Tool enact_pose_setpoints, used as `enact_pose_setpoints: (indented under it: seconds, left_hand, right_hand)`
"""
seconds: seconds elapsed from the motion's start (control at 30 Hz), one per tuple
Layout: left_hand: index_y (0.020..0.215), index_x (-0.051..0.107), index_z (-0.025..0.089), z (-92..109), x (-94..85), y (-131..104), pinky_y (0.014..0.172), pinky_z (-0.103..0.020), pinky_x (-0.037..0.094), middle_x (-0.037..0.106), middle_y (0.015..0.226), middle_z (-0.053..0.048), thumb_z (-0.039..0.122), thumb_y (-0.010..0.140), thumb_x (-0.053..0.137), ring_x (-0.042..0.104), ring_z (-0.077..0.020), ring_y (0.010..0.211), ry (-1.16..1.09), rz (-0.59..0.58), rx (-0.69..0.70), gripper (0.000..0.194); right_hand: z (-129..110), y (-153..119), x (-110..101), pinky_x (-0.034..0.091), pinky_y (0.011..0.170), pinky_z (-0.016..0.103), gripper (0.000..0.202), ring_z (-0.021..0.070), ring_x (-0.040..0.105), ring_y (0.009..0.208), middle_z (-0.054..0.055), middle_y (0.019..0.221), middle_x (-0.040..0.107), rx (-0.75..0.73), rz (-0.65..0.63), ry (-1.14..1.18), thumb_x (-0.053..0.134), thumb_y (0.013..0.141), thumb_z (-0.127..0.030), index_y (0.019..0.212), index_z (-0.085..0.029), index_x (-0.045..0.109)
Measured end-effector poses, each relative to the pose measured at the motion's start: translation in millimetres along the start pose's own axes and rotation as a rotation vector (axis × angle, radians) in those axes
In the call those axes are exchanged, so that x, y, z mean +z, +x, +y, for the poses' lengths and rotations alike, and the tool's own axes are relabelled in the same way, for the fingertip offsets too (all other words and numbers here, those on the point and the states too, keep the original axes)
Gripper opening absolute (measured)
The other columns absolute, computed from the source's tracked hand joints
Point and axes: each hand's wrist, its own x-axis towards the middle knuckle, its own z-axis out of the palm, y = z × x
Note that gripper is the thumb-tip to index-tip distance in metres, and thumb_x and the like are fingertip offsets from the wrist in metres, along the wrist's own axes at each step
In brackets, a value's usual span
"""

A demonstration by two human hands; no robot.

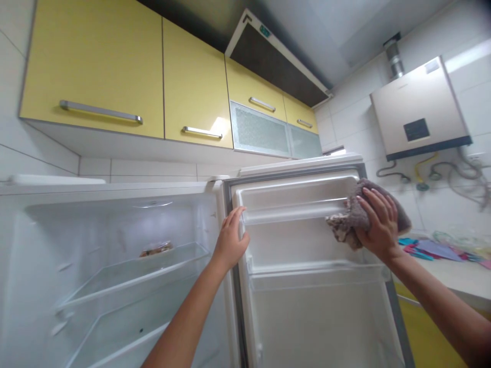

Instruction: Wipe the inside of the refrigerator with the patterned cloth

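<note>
An open fridge (pixel 115 186) fills the lower left, its door (pixel 299 240) swung out to the right with shelves on its inner side. My left hand (pixel 231 240) rests on the hinge-side inner edge of the door near the top shelf, fingers apart and holding nothing. At the door's upper right corner, my right hand (pixel 378 220) is closed on a grey-brown cloth (pixel 360 220), pressed against the door's edge. A patterned part of the cloth hangs over the end of the top door shelf.
Inside the fridge, a small packet (pixel 156 249) lies on a glass shelf (pixel 134 276). Yellow cabinets (pixel 95 61) and a range hood (pixel 280 61) are above. A water heater (pixel 420 110) hangs at right, over a counter (pixel 452 276) with colourful items (pixel 437 249).
</note>
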Motion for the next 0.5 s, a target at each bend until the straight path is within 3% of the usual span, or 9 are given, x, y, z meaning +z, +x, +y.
enact_pose_setpoints:
  seconds: [0.1, 0.2, 0.3, 0.37, 0.43, 0.5]
  left_hand:
    - [0.144, 0.042, 0.025, -2, 0.6, 0, 0.122, -0.047, 0.034, 0.050, 0.150, -0.010, 0.009, 0.079, 0.050, 0.043, -0.0242, 0.142, -0.002, 0.003, 0.019, 0.068]
    - [0.144, 0.043, 0.023, -1, -1.5, 0, 0.121, -0.047, 0.034, 0.051, 0.149, -0.011, 0.008, 0.078, 0.050, 0.044, -0.0243, 0.141, -0.017, -0.007, 0.017, 0.068]
    - [0.144, 0.043, 0.023, 0, -2.6, 0, 0.122, -0.047, 0.034, 0.051, 0.149, -0.011, 0.007, 0.079, 0.049, 0.044, -0.0243, 0.142, -0.023, -0.002, 0.023, 0.067]
    - [0.144, 0.042, 0.023, 0, -1.3, 0, 0.122, -0.049, 0.033, 0.050, 0.150, -0.011, 0.007, 0.078, 0.049, 0.043, -0.0250, 0.142, -0.018, -0.001, 0.030, 0.069]
    - [0.145, 0.041, 0.021, -1, 1.4, 0, 0.122, -0.051, 0.034, 0.050, 0.150, -0.013, 0.008, 0.077, 0.051, 0.044, -0.0271, 0.142, 0.000, 0.001, 0.019, 0.070]
    - [0.144, 0.043, 0.019, -3, 4.7, 0, 0.121, -0.054, 0.035, 0.051, 0.149, -0.015, 0.008, 0.076, 0.053, 0.044, -0.0302, 0.141, 0.024, 0.013, -0.005, 0.069]
  right_hand:
    - [-7, 20, -2, 0.034, 0.118, 0.057, 0.066, 0.0387, 0.043, 0.143, 0.017, 0.153, 0.049, 0.117, 0.077, 0.080, 0.048, 0.092, -0.033, 0.156, -0.024, 0.033]
    - [-36, 58, 5, 0.030, 0.121, 0.058, 0.064, 0.0362, 0.044, 0.142, 0.015, 0.149, 0.053, 0.096, 0.050, 0.076, 0.050, 0.092, -0.030, 0.154, -0.024, 0.035]
    - [-77, 100, 24, 0.030, 0.121, 0.054, 0.062, 0.0322, 0.043, 0.142, 0.013, 0.149, 0.053, -0.002, -0.126, 0.181, 0.051, 0.090, -0.023, 0.151, -0.021, 0.039]
    - [-106, 126, 40, 0.035, 0.118, 0.049, 0.058, 0.0324, 0.042, 0.142, 0.017, 0.148, 0.050, -0.044, -0.223, 0.279, 0.053, 0.086, -0.018, 0.144, -0.017, 0.049]
    - [-132, 151, 58, 0.042, 0.111, 0.044, 0.051, 0.0311, 0.050, 0.131, 0.019, 0.140, 0.054, -0.024, -0.329, 0.377, 0.056, 0.085, -0.018, 0.136, -0.016, 0.057]
    - [-152, 174, 75, 0.048, 0.101, 0.037, 0.038, 0.0253, 0.060, 0.113, 0.014, 0.124, 0.064, 0.030, -0.553, 0.512, 0.057, 0.089, -0.022, 0.126, -0.016, 0.064]
